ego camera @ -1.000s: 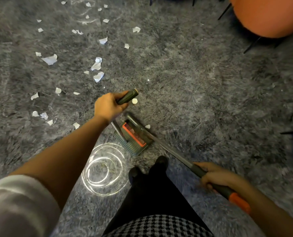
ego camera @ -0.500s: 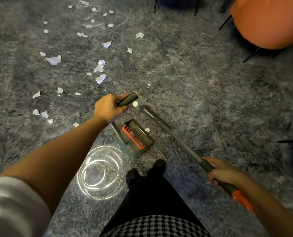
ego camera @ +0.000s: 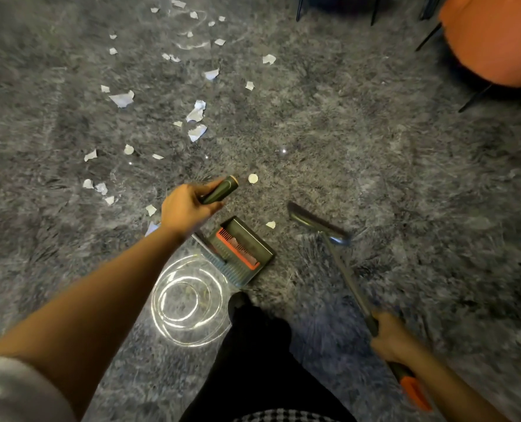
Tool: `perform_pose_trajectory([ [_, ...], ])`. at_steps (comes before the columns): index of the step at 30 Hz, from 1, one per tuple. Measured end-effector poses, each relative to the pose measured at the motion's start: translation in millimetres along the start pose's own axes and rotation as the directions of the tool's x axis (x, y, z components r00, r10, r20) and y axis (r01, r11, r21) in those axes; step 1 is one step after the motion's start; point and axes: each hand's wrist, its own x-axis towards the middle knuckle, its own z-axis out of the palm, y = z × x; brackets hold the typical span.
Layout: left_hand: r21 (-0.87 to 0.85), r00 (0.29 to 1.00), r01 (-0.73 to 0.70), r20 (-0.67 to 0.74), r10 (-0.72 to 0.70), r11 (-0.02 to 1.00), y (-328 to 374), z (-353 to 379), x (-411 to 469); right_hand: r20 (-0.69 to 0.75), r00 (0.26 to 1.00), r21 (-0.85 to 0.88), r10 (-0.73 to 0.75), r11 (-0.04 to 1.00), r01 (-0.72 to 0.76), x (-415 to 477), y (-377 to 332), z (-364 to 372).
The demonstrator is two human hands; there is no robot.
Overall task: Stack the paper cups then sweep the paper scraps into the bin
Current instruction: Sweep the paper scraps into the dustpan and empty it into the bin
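Orange chair (ego camera: 496, 41) top right, bright rings (ego camera: 189, 300) beside dustpan (ego camera: 247, 245), scraps (ego camera: 196, 112) ahead

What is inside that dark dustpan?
Inside the dark green plastic dustpan, only its orange toothed comb shows; white paper scraps lie outside. Anything beneath the comb is hidden.

The room is dimly lit overall. Bright white rings of light (ego camera: 186, 300) glare on the grey carpet (ego camera: 375, 132) just beside the dustpan (ego camera: 244, 251). Motion blur smears the broom head (ego camera: 317, 222) and the right hand (ego camera: 393, 339), while the paper scraps (ego camera: 197, 111) look fairly sharp. Toward the edges the carpet is stretched and soft, and the corners are darker.
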Motion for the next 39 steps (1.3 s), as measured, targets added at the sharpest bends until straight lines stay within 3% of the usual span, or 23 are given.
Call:
perform_pose_trajectory([
  [4,0.027,0.997,0.012,-0.077,-0.01,1.0,-1,8,-9,0.131,0.991,-0.079,-0.035,0.996,0.045,2,23,18],
  [9,0.064,0.997,0.046,-0.062,-0.042,0.997,6,17,-17,0.249,0.959,-0.109,-0.134,0.98,0.165,-15,38,33],
  [18,0.048,0.996,0.071,-0.063,-0.068,0.996,8,15,-31,0.247,0.946,0.086,-0.211,0.977,0.196,-72,64,-7],
  [22,0.03,0.996,0.064,-0.07,-0.062,0.997,-3,9,-49,0.197,0.956,0.093,-0.216,0.975,0.201,-79,55,-4],
  [27,-0.044,0.966,0.146,-0.211,-0.152,0.988,-34,-12,-79,0.098,0.967,0.11,-0.234,0.969,0.223,-65,20,-19],
  [33,-0.22,0.855,0.318,-0.353,-0.379,0.922,-82,-59,-120,0.044,0.964,0.088,-0.264,0.962,0.259,-39,-58,-24],
  [39,-0.341,0.766,0.368,-0.416,-0.49,0.865,-148,-108,-161,0.006,0.953,-0.029,-0.304,0.952,0.304,-31,-170,17],
])
